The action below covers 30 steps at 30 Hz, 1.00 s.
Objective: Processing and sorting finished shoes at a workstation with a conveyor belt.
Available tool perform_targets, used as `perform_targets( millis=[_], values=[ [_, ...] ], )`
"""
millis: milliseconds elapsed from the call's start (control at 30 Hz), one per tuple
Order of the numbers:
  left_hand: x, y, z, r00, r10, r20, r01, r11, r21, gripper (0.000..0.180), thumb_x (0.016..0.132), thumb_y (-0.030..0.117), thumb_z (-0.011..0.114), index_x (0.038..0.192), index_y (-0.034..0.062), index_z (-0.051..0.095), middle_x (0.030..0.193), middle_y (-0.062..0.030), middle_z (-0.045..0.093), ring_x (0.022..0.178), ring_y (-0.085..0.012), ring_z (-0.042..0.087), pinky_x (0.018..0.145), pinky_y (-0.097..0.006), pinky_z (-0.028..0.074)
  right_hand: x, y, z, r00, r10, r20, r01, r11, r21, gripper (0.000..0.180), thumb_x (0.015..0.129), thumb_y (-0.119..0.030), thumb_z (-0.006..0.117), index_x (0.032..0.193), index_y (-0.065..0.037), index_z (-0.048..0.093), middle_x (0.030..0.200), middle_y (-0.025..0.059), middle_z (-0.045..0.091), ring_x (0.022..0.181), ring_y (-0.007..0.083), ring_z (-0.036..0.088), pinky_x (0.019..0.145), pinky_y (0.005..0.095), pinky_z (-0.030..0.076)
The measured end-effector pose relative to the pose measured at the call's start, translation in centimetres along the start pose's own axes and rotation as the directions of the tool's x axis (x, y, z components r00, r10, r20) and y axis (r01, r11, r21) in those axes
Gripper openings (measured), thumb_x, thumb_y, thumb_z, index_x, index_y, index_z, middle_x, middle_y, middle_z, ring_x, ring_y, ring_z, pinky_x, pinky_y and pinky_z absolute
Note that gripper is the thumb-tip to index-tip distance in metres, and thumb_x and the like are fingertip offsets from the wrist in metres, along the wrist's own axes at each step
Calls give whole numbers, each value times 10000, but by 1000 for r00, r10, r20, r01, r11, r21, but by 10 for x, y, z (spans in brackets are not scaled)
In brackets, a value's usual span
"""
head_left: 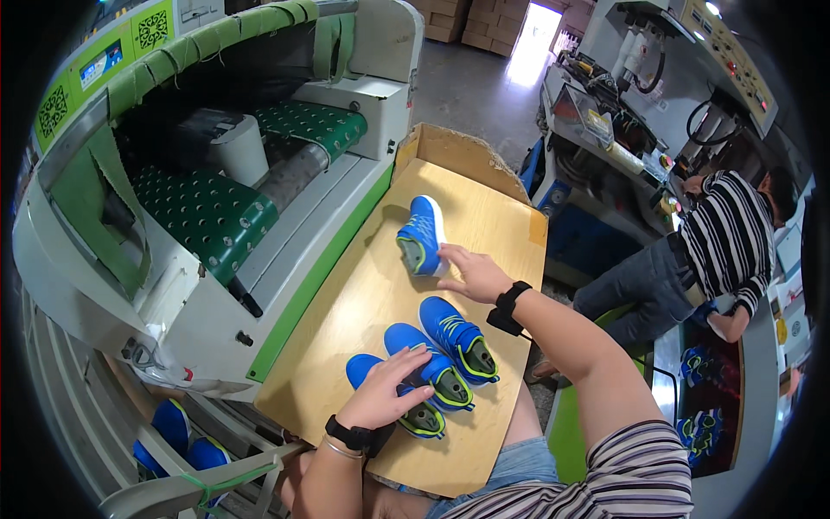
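On the wooden board in front of me, a single blue sneaker (420, 233) with a white sole lies at the far side. My right hand (471, 272) is at its heel end, fingertips by the sole edge, thumb and forefinger apart. Nearer to me three more blue sneakers with lime-green trim stand in a row, heels toward me: a right one (458, 336), a middle one (432, 368) and a left one (361, 368). My left hand (389, 394) rests over the left and middle sneakers with its fingers spread, hiding parts of both.
A white machine with a green perforated conveyor belt (216, 216) borders the board (346, 303) on the left. Blue shoes (171, 424) sit on a rack below left. A cardboard edge (458, 156) rises behind the board. At right a co-worker in a striped shirt (722, 238) bends near another machine.
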State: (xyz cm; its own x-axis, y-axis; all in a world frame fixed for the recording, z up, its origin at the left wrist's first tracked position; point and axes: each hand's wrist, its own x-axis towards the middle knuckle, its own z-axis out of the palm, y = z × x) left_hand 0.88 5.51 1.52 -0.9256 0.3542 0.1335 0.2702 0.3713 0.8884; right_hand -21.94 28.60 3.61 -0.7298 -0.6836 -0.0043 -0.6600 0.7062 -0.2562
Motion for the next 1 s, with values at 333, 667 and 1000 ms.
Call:
perform_targets(
  millis=[333, 667, 1000],
  values=[
    [7, -3, 0, 999, -12, 34, 11, 999, 52, 590, 906, 400, 688, 1402, 117, 542, 1509, -146, 477, 1413, -373, 408, 1141, -474, 339, 25, 66, 53, 787, 574, -228, -352, 720, 597, 869, 834, -348, 771, 1499, 7, 339, 1336, 264, 584, 1249, 350, 577, 1052, 384, 453],
    [2, -6, 2, 1000, -9, 23, 8, 999, 37, 591, 907, 402, 688, 1397, 105, 543, 1505, -159, 478, 1425, -370, 392, 1157, -468, 325, -114, 19, 17, 944, 326, -52, -206, 705, 678, 912, 739, -219, 771, 1502, 13, 327, 1310, 218, 605, 1233, 295, 583, 1060, 351, 446],
    [-9, 26, 18, 993, -106, -58, 116, 964, 238, 702, 869, 430, 706, 1434, 78, 484, 1513, -195, 431, 1421, -404, 369, 1151, -513, 290, -163, -21, 24, 924, 383, -1, -307, 743, 595, 745, 790, -310, 771, 1405, -13, 472, 1287, 272, 577, 1218, 374, 565, 1046, 403, 448]
  ],
)
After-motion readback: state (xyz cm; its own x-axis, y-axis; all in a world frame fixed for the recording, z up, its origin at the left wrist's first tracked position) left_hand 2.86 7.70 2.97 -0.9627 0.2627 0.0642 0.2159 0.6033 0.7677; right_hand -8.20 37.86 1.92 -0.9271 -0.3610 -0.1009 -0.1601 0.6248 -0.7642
